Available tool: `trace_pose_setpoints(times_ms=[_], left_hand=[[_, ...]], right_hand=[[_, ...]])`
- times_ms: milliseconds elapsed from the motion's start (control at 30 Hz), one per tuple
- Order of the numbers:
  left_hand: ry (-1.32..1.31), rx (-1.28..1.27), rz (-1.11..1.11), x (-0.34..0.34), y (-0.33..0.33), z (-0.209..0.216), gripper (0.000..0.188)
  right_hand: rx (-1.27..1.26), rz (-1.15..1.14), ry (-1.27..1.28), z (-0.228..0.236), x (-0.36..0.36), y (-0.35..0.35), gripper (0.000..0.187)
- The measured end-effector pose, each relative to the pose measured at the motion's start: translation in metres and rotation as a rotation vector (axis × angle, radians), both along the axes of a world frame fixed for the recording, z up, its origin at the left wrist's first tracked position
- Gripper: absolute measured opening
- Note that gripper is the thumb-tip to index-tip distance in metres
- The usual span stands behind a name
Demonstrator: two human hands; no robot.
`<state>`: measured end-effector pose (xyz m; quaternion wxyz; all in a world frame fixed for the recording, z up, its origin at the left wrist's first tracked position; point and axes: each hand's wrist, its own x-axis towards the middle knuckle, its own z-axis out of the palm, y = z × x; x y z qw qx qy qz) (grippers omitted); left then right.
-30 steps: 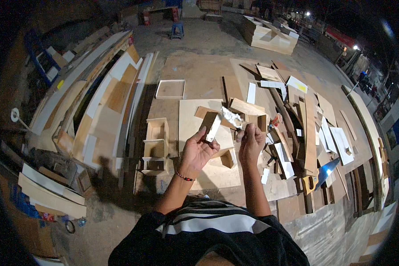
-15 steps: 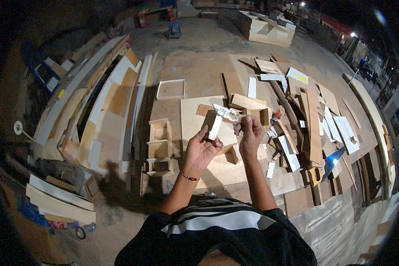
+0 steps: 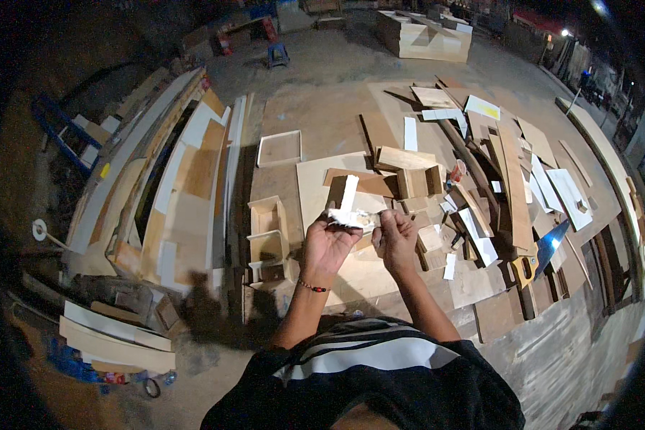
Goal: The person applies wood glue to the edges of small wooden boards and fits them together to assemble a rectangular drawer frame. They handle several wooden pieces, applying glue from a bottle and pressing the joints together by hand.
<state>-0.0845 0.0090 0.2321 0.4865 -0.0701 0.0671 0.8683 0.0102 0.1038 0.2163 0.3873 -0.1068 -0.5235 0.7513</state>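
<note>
My left hand [image 3: 324, 249] grips the lower end of a small wooden block [image 3: 348, 189], its narrow edge lit white and its side in shadow. Pinched in my right hand [image 3: 398, 241] is a short tool [image 3: 351, 218] whose flat head is caked with white paste. That head lies across the block's near end, just above my left fingers. The exact kind of tool cannot be made out. Beyond my hands, open wooden boxes [image 3: 421, 182] stand on a pale board [image 3: 309, 172]. Box-like wooden compartments [image 3: 267, 246] sit to the left of my left hand.
A yellow-handled handsaw [image 3: 543, 254] lies at the right among scattered offcuts [image 3: 478, 236]. A shallow tray frame [image 3: 279, 147] rests at the far left of the work surface. Long panels [image 3: 186, 183] lean further left. A blue stool [image 3: 277, 54] stands in the back.
The pasty tool head has come down from the block's upper end to its near end, my right hand moving down and slightly left. The view has shifted a little.
</note>
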Motion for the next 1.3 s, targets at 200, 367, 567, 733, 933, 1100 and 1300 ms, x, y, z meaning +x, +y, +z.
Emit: trace_pose_setpoints(times_ms=[200,367,567,733,933,1100,1300], left_hand=[[0.130,0.152,-0.113,-0.006,-0.006,-0.007,0.014],[0.164,0.099,-0.036,0.002,-0.004,-0.001,0.012],[0.284,-0.080,0.012,-0.007,-0.010,-0.024,0.011],[0.260,-0.219,0.100,0.003,-0.011,0.002,0.012],[0.261,-0.261,0.171,-0.007,-0.009,0.000,0.012],[0.277,-0.281,0.200,-0.010,-0.011,-0.001,0.007],[0.178,0.003,0.004,-0.004,-0.009,-0.008,0.015]], right_hand=[[-0.092,-0.091,0.146,-0.002,0.004,0.022,0.018],[-0.118,-0.051,0.164,0.005,0.004,0.013,0.021],[0.035,-0.135,0.080,0.009,0.007,0.012,0.022],[0.092,-0.197,0.032,0.010,0.013,0.019,0.021],[0.296,-0.084,-0.196,0.008,0.027,0.023,0.022],[0.156,0.034,-0.085,0.010,0.028,0.032,0.020],[-0.024,0.021,0.051,-0.004,0.005,0.029,0.019]])
